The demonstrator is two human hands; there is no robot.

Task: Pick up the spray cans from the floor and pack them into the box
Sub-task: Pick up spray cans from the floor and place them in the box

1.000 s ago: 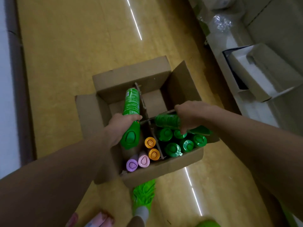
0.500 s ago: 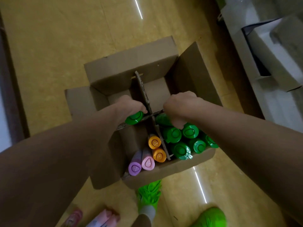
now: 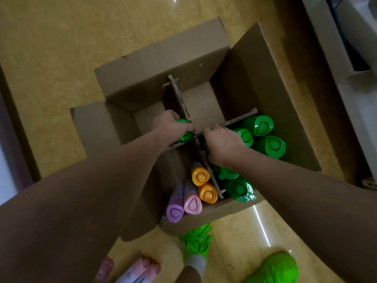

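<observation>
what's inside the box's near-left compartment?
In the box, near-left of the divider: two orange-capped cans and two with purple and pink caps. The left forearm covers the rest of that cell, so other cans cannot be ruled out.

The box (image 3: 204, 217) sits on the floor (image 3: 61, 48), split four ways by crossed dividers (image 3: 180, 97). Cans (image 3: 263, 125) pack its near-right cell, four more (image 3: 201, 176) its near-left. Both hands (image 3: 171, 125) meet at the box's centre crossing. Loose cans (image 3: 138, 270) lie just before the box.
</observation>
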